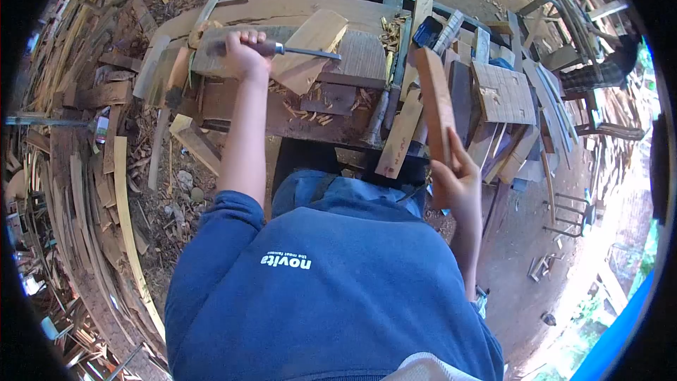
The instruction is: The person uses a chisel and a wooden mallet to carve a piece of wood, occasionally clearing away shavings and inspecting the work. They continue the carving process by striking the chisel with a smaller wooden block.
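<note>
Chisel (282, 49), slim metal blade, dark rounded handle, is gripped in left hand (248, 55), fingers wrapped round, arm extended; blade is held over pale grained board (316, 32) on counter (229, 104), contact unclear. Squared reddish-brown bar (436, 102) is clasped by right hand (460, 178), fingers partly curled.

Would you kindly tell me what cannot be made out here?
All in the head view:
- Chisel: handle's middle, hidden by the left hand.
- Bar: lower part, partly hidden by the right hand.
- Red-marked board: marks too small to read.
- Pale thing: cut off by the bottom edge.
</note>
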Tool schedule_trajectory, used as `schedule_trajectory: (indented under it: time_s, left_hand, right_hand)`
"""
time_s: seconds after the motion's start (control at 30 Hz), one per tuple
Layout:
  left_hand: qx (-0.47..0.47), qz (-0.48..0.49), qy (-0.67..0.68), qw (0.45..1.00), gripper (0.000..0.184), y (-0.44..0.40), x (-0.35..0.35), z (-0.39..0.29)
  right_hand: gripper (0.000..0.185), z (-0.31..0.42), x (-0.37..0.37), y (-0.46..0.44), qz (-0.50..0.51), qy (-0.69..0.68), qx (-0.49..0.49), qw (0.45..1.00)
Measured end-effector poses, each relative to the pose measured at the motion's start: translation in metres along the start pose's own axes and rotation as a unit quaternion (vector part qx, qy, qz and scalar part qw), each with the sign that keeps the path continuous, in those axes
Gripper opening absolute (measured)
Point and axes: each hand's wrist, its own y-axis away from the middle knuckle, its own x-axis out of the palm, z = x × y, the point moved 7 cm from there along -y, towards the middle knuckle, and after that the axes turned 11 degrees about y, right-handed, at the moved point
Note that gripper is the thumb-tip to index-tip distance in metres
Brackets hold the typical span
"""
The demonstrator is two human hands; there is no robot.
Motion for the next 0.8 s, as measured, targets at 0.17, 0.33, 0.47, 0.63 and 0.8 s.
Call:
schedule_trajectory:
  time_s: [0.17, 0.33, 0.47, 0.63, 0.8]
  left_hand:
    - [0.019, -0.086, 0.036, 0.996, 0.018, 0.013, -0.019, 0.003]
    - [0.037, -0.139, 0.08, 0.986, 0.021, 0.02, -0.019, 0.0]
    - [0.092, -0.238, 0.099, 0.962, 0.032, 0.028, -0.01, 0.01]
    - [0.065, -0.241, 0.085, 0.965, 0.033, 0.001, -0.017, 0.054]
    - [0.093, -0.176, 0.044, 0.979, 0.032, -0.013, -0.018, 0.061]
  right_hand:
    - [0.069, -0.025, 0.036, -0.019, -0.098, 0.201, -0.052, 0.973]
    - [0.087, -0.035, 0.058, -0.041, -0.097, 0.354, -0.048, 0.929]
    - [0.083, -0.04, 0.075, -0.049, -0.066, 0.382, -0.034, 0.921]
    - [0.064, 0.0, 0.076, -0.053, -0.188, 0.494, -0.13, 0.839]
    - [0.03, 0.066, 0.103, -0.094, -0.103, 0.308, -0.311, 0.893]
